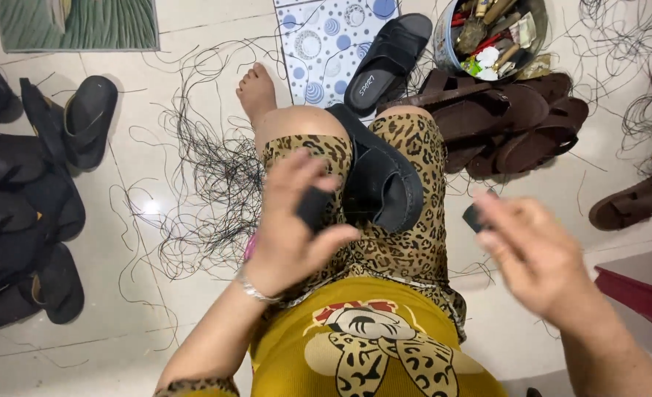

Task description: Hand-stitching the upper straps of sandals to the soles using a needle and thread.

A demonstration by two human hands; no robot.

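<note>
Head view: left hand [290,228] pinches a flat black strap piece [314,208] beside a thick-soled black sandal [382,175]; blurred right hand [538,254], fingers curled on a small dark piece [474,217].

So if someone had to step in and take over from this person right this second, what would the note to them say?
Left hand: grips a small black piece beside the black sandal lying across the lap.
Right hand: blurred, pinching a small dark object; what it is cannot be told.
Around: black sandals heaped on the left, brown sandals ahead on the right, a tin of tools, loose black threads over the floor.
Done: cannot be told from the sandal.
Left: the sandal on the lap is in hand.
</note>
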